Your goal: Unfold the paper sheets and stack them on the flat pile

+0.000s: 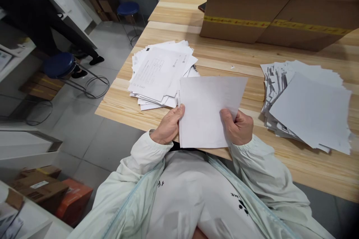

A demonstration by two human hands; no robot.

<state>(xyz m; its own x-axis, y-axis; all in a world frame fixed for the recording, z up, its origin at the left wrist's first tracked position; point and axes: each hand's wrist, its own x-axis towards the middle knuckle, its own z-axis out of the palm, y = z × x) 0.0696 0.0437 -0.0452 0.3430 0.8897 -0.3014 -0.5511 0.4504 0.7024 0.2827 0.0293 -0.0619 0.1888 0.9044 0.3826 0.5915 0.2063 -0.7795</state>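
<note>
Between my two hands I hold sheets of paper [207, 108] upright near the table's front edge; the side toward me looks blank. My left hand [167, 125] grips the left edge, thumb along the paper's side. My right hand [238, 126] is closed on the right part, its thumb pressed on the front and its fingers curled behind. How many sheets there are, I cannot tell. Just beyond my left hand lies an uneven stack of printed papers [159, 73]. To the right of my right hand rests a taller, untidy paper stack [311, 108], its top sheet blank.
Cardboard boxes [241, 18] with yellow tape stand at the back of the wooden table [123, 97]. A dark object [202, 6] lies beside them. On the left are blue stools [59, 64], a person's dark-clothed legs [53, 18], shelves and more boxes [37, 185].
</note>
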